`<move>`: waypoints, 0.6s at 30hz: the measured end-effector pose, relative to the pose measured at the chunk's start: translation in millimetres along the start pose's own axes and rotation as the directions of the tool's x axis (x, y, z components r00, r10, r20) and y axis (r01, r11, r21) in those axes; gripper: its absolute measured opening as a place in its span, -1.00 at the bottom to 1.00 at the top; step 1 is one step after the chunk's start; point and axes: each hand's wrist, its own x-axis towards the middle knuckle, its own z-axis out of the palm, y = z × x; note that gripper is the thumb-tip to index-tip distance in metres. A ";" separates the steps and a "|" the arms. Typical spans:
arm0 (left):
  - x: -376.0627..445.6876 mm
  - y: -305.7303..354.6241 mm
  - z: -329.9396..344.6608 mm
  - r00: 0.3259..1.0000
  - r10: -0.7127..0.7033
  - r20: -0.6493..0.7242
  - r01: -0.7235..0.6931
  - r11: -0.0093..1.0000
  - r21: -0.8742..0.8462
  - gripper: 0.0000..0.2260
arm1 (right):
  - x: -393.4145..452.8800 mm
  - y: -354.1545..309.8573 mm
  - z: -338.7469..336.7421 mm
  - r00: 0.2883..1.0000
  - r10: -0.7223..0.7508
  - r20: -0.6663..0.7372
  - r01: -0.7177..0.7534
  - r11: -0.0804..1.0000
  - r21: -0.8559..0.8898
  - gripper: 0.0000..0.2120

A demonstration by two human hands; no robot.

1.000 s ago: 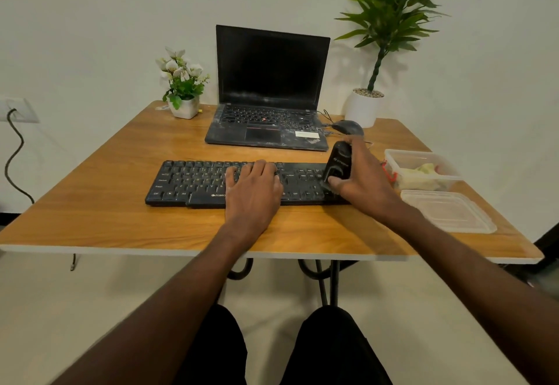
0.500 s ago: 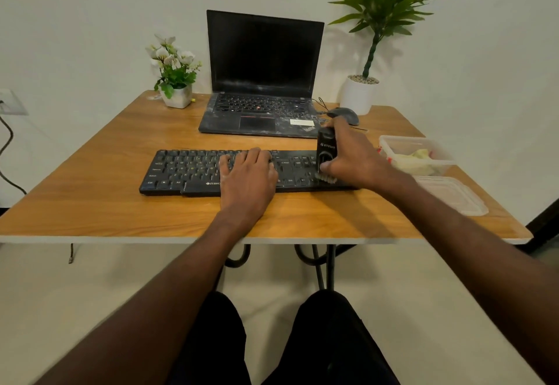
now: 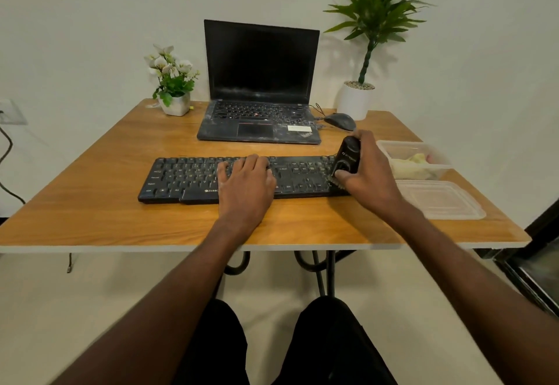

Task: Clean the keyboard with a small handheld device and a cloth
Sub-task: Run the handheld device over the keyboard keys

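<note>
A black keyboard (image 3: pixel 187 179) lies across the middle of the wooden table (image 3: pixel 90 212). My left hand (image 3: pixel 245 186) rests flat on its centre keys, fingers straight. My right hand (image 3: pixel 367 173) grips a small black handheld device (image 3: pixel 348 158) with pale bristles at its lower end, held upright over the keyboard's right end, bristles on the keys. A yellowish cloth (image 3: pixel 414 162) lies in a clear plastic container (image 3: pixel 390 145) to the right.
A dusty open laptop (image 3: pixel 260 118) stands behind the keyboard, with a grey mouse (image 3: pixel 340 121) to its right. A clear lid (image 3: pixel 438 200) lies at the table's right edge. A small flower pot (image 3: pixel 174 103) and a tall potted plant (image 3: pixel 357 100) stand at the back.
The device in my right hand has shifted slightly along the keyboard's right end and stands more upright. My left hand stays on the centre keys. The camera view has shifted.
</note>
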 end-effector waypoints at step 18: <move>-0.4 -0.8 0.8 1.000 0.010 -0.030 -0.010 1.000 -0.008 -0.70 | -14.5 6.0 3.4 0.996 -0.080 -0.046 0.086 0.985 0.147 -0.26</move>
